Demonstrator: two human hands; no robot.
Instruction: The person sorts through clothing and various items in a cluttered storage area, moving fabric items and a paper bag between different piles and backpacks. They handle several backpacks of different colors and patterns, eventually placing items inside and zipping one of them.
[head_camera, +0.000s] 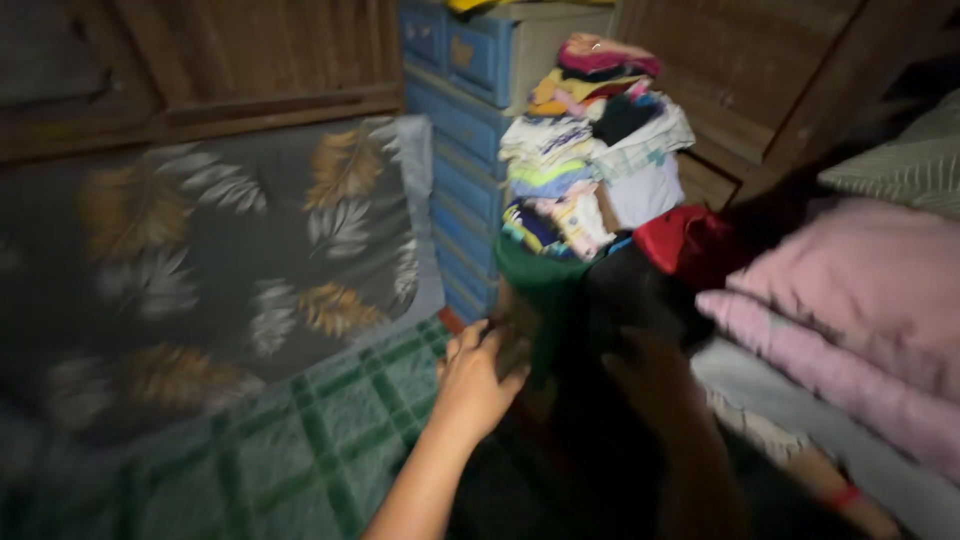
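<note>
Dim room, lit from roughly 12 to 1 o'clock: the stack of folded clothes (590, 150) and the blue drawers (460, 120) catch the most light, while the frame falls to near black at 5 to 6 o'clock, where the right hand (655, 385) is almost lost in shadow and the left hand (480, 380) shows only along its lit back. Motion blur smears the whole view, softening the leaf-print mattress (200, 260) at 9 o'clock, the green checked sheet (300, 450) and the pink pillows (860, 320) at 3 o'clock. No glare; colours muddy, fine detail gone everywhere.
</note>
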